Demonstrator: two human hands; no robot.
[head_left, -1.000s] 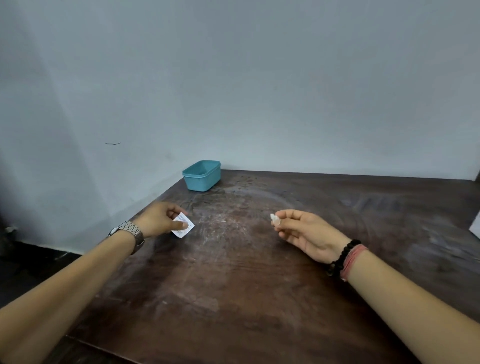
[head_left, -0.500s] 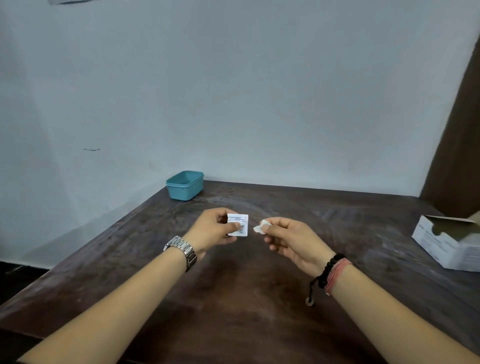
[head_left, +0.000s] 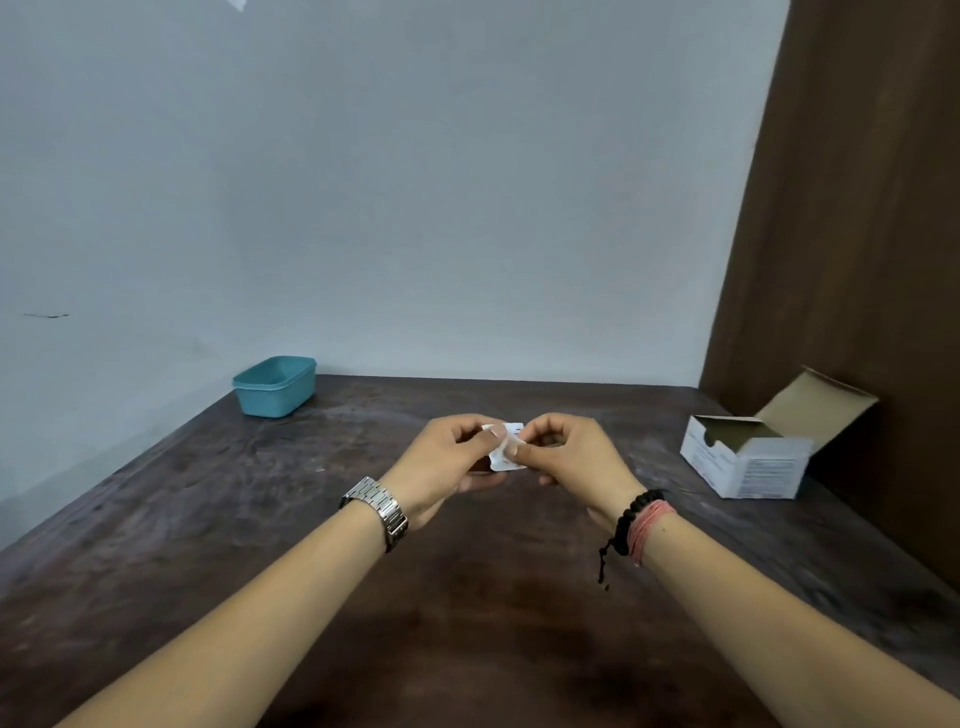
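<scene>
Head-worn view, facing forward and down, close over table (head_left: 208, 519)

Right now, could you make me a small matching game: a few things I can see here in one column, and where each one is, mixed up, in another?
Things
1. teal tub
2. white box
3. small white packet
4. metal watch

Places
A. pinched between the left hand and right hand
B. far left corner of the table
C. on the left wrist
D. right side of the table, flap open

Pairs: 1-B, 2-D, 3-A, 4-C
</scene>
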